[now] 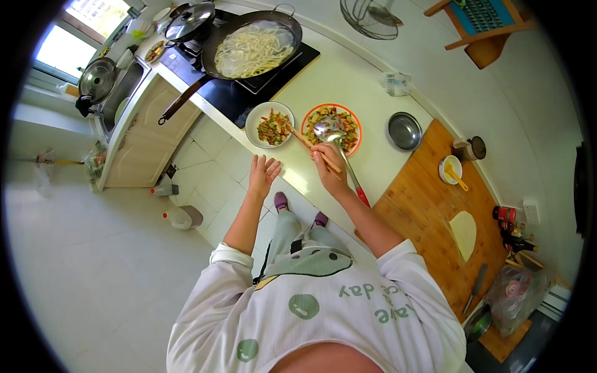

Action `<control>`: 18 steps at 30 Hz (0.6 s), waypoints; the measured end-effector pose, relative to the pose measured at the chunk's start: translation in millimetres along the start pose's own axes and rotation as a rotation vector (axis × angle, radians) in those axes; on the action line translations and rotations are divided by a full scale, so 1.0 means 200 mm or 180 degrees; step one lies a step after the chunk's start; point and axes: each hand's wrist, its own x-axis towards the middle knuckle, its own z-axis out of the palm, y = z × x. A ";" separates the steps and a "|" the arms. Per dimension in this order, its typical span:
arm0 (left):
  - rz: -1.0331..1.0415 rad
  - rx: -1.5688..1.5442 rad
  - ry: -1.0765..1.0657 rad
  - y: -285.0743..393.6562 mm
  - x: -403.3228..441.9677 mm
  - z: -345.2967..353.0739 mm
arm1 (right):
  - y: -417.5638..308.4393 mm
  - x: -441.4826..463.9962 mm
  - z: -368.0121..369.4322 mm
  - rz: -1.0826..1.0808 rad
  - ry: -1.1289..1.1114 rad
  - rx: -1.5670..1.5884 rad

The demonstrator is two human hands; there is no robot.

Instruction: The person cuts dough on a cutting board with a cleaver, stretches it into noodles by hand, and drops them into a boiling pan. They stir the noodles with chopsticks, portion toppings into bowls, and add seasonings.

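Observation:
My right hand (329, 168) is closed around a pair of wooden chopsticks (300, 137), whose tips reach into chopped vegetables (273, 129) in a white bowl (252, 126). Fingers spread and palm upward, my left hand (263, 174) is just below that bowl, apart from it and holding nothing. Beside the bowl, an orange-rimmed plate (329, 105) carries a mixed chopped dish. A ladle (349, 165) with a red handle end rests with its head in that dish; its handle runs down past my right hand, and whether the hand touches it I cannot tell.
A long-handled wok (210, 61) of noodles in liquid (255, 50) sits on the black cooktop (308, 59). To the right are a metal bowl (404, 130) and a wooden board (410, 186) with flat dough (464, 235), a small cup (446, 171) and a knife (476, 289). The sink (127, 84) is upper left.

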 end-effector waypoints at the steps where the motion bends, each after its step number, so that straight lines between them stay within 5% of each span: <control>1: -0.0058 -0.0025 0.0000 0.05 0.03 -0.01 | 0.00 0.05 0.06 -0.0096 -0.0072 -0.0338; 6: -0.0270 0.0075 -0.0459 0.17 0.20 -0.01 | 0.15 0.18 0.30 -0.0654 -0.0541 -0.1428; 10: -0.0368 -0.0017 -0.0662 0.17 0.29 -0.09 | -0.01 0.14 0.36 -0.0681 -0.1097 -0.1076; 18: -0.0573 0.0087 -0.1008 0.32 0.43 -0.10 | 0.07 0.17 0.45 -0.0296 -0.0836 -0.1589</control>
